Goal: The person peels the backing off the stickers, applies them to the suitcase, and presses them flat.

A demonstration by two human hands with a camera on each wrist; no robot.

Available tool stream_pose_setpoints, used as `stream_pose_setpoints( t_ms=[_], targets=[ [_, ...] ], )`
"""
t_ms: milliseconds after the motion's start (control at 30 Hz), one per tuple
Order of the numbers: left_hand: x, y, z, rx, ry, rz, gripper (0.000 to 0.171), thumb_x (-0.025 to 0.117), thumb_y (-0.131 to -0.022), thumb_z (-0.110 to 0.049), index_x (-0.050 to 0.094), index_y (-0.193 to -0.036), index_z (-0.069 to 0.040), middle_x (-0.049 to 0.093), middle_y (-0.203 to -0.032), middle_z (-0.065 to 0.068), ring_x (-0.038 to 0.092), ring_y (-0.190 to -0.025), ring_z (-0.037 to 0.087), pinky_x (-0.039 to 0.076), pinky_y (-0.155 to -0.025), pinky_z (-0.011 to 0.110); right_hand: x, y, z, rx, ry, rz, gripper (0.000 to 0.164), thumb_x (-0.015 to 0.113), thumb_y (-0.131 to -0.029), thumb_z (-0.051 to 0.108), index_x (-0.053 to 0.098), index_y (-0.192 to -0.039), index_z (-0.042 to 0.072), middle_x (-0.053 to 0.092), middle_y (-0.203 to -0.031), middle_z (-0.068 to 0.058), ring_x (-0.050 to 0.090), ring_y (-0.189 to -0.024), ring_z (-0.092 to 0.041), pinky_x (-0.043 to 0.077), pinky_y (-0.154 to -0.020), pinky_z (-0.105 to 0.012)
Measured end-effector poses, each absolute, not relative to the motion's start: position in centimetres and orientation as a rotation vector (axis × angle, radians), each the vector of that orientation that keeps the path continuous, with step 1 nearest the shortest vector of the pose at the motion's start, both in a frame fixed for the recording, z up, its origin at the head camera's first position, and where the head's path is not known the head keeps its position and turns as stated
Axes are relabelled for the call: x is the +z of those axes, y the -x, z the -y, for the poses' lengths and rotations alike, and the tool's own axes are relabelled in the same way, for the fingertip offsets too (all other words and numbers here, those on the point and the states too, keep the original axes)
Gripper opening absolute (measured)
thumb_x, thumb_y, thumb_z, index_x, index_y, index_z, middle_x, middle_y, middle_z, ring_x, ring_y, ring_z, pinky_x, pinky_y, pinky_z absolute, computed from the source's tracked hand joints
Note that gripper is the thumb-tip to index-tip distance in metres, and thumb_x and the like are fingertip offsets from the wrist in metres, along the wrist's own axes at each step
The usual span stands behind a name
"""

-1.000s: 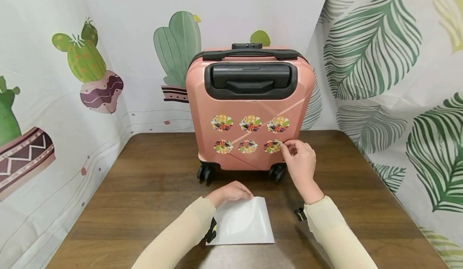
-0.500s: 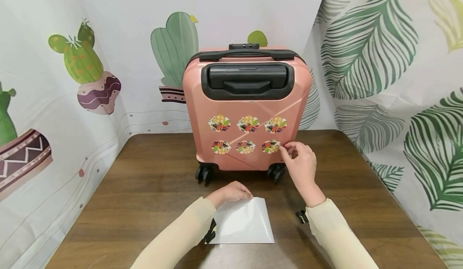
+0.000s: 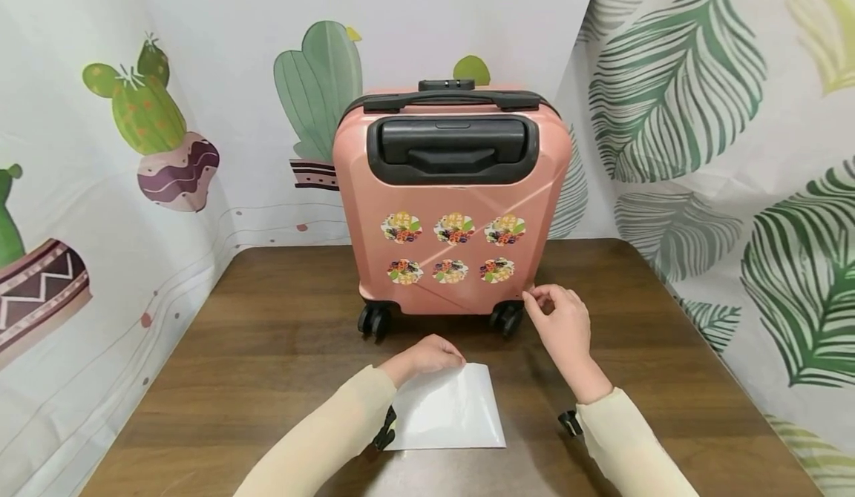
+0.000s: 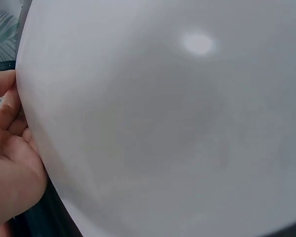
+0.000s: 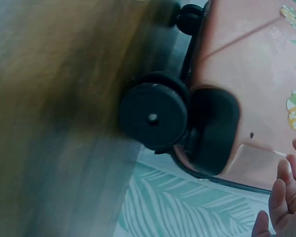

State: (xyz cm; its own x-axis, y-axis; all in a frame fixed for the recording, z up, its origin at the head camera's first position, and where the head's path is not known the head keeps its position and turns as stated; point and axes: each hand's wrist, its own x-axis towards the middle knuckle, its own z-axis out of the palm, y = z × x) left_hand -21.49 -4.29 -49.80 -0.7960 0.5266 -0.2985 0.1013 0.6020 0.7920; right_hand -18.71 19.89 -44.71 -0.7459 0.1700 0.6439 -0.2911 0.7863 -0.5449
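Note:
A pink suitcase [image 3: 444, 199] stands upright on the table, bearing two rows of round fruit-print stickers. The lower row's rightmost sticker [image 3: 497, 271] lies flat on the shell. My right hand [image 3: 559, 320] is just below and right of that sticker, beside the suitcase's lower right corner. Its fingers are loosely bent, with nothing visible between them; in the right wrist view its fingertips [image 5: 284, 169] are near the shell. With its thumb and fingers, my left hand [image 3: 430, 354] pinches the top edge of a glossy white sheet [image 3: 450, 415], which fills most of the left wrist view.
Black wheels [image 3: 375, 322] carry the suitcase on the brown wooden table [image 3: 287, 334]. A recessed black handle [image 3: 454, 148] is set in its upper part. Cloth printed with cacti and leaves [image 3: 675, 74] hangs behind and at both sides.
My right hand has come off the lower right sticker and moved down and slightly right. The left hand keeps hold of the white sheet. The head view has shifted slightly.

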Motion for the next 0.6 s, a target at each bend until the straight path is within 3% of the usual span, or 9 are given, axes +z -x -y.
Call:
stream_pose_setpoints(
  t_ms=[200,433,533,600],
  targets=[
    [-49.9,21.0,3.4,0.986,-0.660,-2.448,0.019,0.064,-0.096,-0.013,0.080,-0.104,-0.005,0.078,-0.110,0.011,0.070,-0.104,0.025,0.055,-0.089,0.031,-45.7,17.3,-21.4,0.854,-0.027,2.363,0.014,0.077,-0.089,0.014,0.071,-0.081,0.004,0.066,-0.071,-0.008,0.056,-0.070,-0.021,0.043,-0.067,-0.034],
    [-49.3,19.7,3.2,0.716,-0.786,-2.768,0.015,0.067,-0.095,-0.015,0.079,-0.105,-0.014,0.076,-0.102,0.001,0.068,-0.098,0.017,0.055,-0.082,0.029,-45.6,16.2,-23.1,1.050,0.063,2.516,0.020,0.069,-0.096,0.023,0.073,-0.091,0.003,0.068,-0.081,-0.009,0.050,-0.070,-0.002,0.043,-0.066,-0.022],
    [-47.9,19.2,4.8,0.605,-0.892,-2.848,0.017,0.067,-0.096,-0.020,0.077,-0.109,-0.016,0.075,-0.105,-0.001,0.069,-0.103,0.018,0.057,-0.084,0.032,-45.2,15.3,-24.1,1.068,0.074,2.586,0.025,0.065,-0.099,0.027,0.072,-0.103,0.003,0.071,-0.091,-0.011,0.057,-0.078,-0.007,0.046,-0.071,-0.024],
    [-46.3,18.8,6.7,0.553,-0.958,-2.891,0.018,0.068,-0.096,-0.024,0.077,-0.110,-0.016,0.075,-0.108,0.000,0.069,-0.104,0.019,0.057,-0.084,0.034,-44.7,14.6,-24.9,1.042,0.052,2.598,0.030,0.064,-0.100,0.028,0.071,-0.112,0.001,0.073,-0.101,-0.015,0.065,-0.088,-0.019,0.049,-0.076,-0.029]
  ],
)
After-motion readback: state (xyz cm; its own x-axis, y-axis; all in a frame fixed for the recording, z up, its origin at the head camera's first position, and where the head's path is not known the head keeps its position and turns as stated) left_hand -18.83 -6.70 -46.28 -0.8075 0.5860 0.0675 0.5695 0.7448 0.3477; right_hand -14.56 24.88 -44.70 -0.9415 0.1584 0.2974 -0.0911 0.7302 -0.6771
